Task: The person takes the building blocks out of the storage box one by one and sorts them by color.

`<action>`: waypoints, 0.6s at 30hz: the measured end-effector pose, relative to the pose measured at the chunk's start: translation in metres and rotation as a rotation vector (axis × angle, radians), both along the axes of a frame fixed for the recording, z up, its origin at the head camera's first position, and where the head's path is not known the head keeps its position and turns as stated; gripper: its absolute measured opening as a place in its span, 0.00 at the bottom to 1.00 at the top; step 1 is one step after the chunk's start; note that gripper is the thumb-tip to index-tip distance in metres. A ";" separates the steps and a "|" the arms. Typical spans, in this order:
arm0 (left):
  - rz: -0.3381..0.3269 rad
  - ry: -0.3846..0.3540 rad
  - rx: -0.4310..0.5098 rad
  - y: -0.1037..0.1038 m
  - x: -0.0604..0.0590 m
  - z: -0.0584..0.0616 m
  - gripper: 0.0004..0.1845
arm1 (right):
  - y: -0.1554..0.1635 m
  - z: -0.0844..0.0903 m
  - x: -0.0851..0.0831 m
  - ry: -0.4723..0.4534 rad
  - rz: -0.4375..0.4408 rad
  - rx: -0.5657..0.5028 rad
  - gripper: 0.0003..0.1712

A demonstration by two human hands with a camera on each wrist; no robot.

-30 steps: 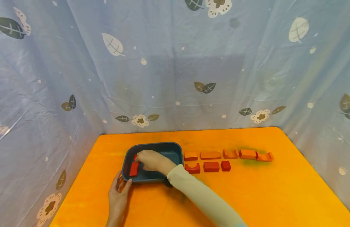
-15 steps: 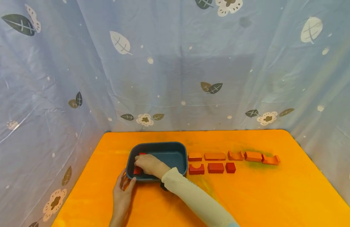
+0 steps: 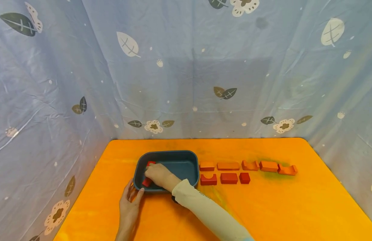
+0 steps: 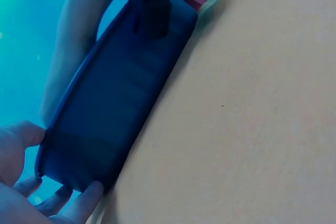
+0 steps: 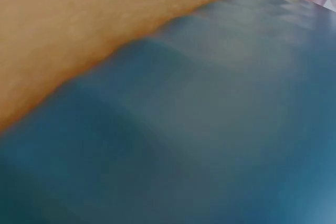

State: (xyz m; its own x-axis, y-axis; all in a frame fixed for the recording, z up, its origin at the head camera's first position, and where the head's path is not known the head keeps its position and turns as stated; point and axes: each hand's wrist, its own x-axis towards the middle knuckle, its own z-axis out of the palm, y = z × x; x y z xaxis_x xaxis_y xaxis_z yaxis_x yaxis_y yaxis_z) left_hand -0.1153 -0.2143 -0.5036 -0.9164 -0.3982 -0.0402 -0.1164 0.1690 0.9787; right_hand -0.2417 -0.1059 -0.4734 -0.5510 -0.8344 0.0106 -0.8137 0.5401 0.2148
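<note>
A dark blue rectangular tray (image 3: 186, 170) stands on the yellow table. At its near left corner my left hand (image 3: 130, 204) grips it, thumb at the rim and fingers along the outer wall, as the left wrist view also shows at the tray's side (image 4: 105, 114). My right hand (image 3: 157, 174) reaches into the tray's left end and pinches a red block (image 3: 147, 181). Red shows on both sides of the fingers; I cannot tell whether it is one block or two. The right wrist view is mostly filled by a blurred blue surface (image 5: 184, 119).
Right of the tray lies a back row of several orange blocks (image 3: 228, 166). In front of it sit a red arch block (image 3: 208, 179), a red oblong block (image 3: 229, 178) and a red cube (image 3: 244, 178). A patterned curtain (image 3: 186, 83) encloses the table's back and sides.
The red in the tray has turned from nearly straight to slanted under my right fingers. My left hand has stayed at the tray's corner. The view has shifted slightly.
</note>
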 end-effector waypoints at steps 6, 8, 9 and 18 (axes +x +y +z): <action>0.018 0.004 0.003 0.002 -0.001 0.000 0.36 | 0.012 0.005 -0.003 -0.053 -0.046 0.011 0.06; 0.028 0.002 0.005 0.002 -0.001 0.000 0.36 | 0.018 0.005 -0.005 -0.107 -0.052 -0.016 0.07; 0.031 -0.002 0.001 0.002 -0.001 0.000 0.36 | 0.021 0.005 -0.007 -0.148 -0.054 -0.043 0.08; 0.021 -0.034 0.010 0.000 -0.001 0.001 0.37 | 0.055 0.014 -0.019 -0.449 -0.013 -0.288 0.17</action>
